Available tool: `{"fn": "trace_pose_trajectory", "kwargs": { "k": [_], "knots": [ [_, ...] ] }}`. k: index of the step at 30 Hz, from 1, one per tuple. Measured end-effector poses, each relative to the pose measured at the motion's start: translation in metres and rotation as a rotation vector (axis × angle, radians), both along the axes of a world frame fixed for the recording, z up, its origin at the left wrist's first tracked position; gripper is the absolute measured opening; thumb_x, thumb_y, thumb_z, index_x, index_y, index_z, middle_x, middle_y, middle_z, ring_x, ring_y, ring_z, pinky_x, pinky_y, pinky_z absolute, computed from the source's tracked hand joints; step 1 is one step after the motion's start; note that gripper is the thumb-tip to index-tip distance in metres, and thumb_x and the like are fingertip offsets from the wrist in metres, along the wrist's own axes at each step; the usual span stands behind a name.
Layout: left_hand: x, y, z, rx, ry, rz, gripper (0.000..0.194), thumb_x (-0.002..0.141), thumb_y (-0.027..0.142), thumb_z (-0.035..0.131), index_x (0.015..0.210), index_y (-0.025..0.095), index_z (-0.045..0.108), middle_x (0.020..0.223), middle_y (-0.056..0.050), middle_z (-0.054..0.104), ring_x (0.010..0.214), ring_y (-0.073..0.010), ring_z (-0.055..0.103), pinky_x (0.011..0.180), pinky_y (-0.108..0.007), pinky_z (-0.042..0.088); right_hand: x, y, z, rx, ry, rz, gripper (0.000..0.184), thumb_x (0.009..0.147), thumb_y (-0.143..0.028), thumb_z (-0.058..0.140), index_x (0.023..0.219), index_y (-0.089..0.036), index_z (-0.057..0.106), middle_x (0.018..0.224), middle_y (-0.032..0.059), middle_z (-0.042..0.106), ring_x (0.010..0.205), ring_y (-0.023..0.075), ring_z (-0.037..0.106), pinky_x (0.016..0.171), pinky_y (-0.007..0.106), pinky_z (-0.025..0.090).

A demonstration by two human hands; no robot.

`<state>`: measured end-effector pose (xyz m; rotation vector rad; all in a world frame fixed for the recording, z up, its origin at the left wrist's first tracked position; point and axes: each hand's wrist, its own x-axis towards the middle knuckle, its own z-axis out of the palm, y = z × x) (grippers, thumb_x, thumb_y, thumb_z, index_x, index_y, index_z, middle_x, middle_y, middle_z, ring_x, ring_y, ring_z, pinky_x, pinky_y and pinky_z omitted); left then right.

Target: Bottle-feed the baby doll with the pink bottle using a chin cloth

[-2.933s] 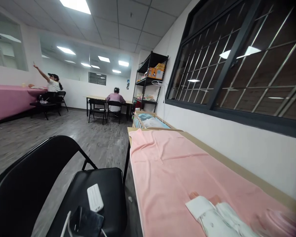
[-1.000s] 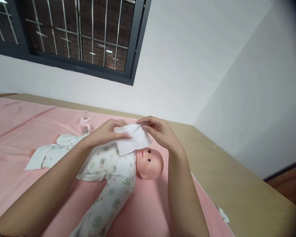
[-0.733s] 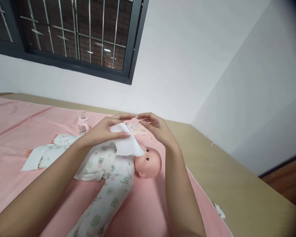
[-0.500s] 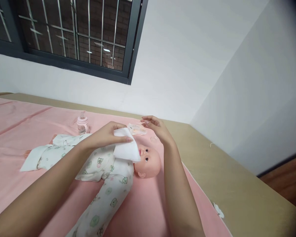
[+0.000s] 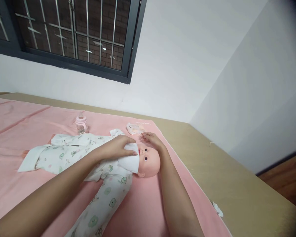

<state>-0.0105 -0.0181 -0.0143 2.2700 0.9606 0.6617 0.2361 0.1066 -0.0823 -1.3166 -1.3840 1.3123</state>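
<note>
A baby doll (image 5: 150, 166) lies on its back, its head to the right, dressed in a white patterned outfit (image 5: 112, 189). My left hand (image 5: 118, 147) pinches a folded white cloth (image 5: 129, 163) between thumb and fingers. This cloth rests over the doll's neck and upper chest, its edge by the chin. On the far side of the doll's head is my right hand (image 5: 151, 139), its fingers stretched out and holding nothing. The right wrist passes close by the top of the head; whether it touches cannot be made out.
A pink-lidded baby bottle (image 5: 81, 124) stands behind the doll on the pink sheet (image 5: 27, 126). Beyond my right hand lies a clear plastic packet (image 5: 133, 128). A small white scrap (image 5: 217, 209) sits at the sheet's right edge, on the wooden surface (image 5: 227, 177). White walls and a barred window rise behind.
My left hand has lowered the white cloth onto the doll's neck and chest. My right hand has come down from above to beside the doll's head.
</note>
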Motion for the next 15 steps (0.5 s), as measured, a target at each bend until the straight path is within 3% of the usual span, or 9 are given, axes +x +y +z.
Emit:
{"fn": "trace_pose_trajectory", "kwargs": {
  "k": [4,15],
  "knots": [
    [0.004,0.001,-0.005,0.101,0.090,-0.026,0.024,0.086,0.029,0.054,0.067,0.018,0.044,0.068,0.002,0.053,0.063,-0.0155,0.048,0.057,-0.027,0.030,-0.003,0.003,-0.012,-0.081,0.016,0.000,0.008,0.085,-0.017,0.063,0.091,-0.015,0.068,0.096,0.0093,0.074,0.079,0.0146,0.069,0.089,0.030,0.053],
    [0.002,0.007,-0.008,0.255,0.160,-0.026,0.021,0.089,0.026,0.051,0.070,0.017,0.049,0.077,-0.003,0.061,0.073,-0.0204,0.055,0.062,-0.028,0.033,0.000,0.009,-0.027,-0.075,0.083,-0.051,0.004,0.082,-0.012,0.066,0.081,-0.014,0.069,0.083,0.0062,0.072,0.079,0.0134,0.068,0.096,0.029,0.052]
  ]
}}
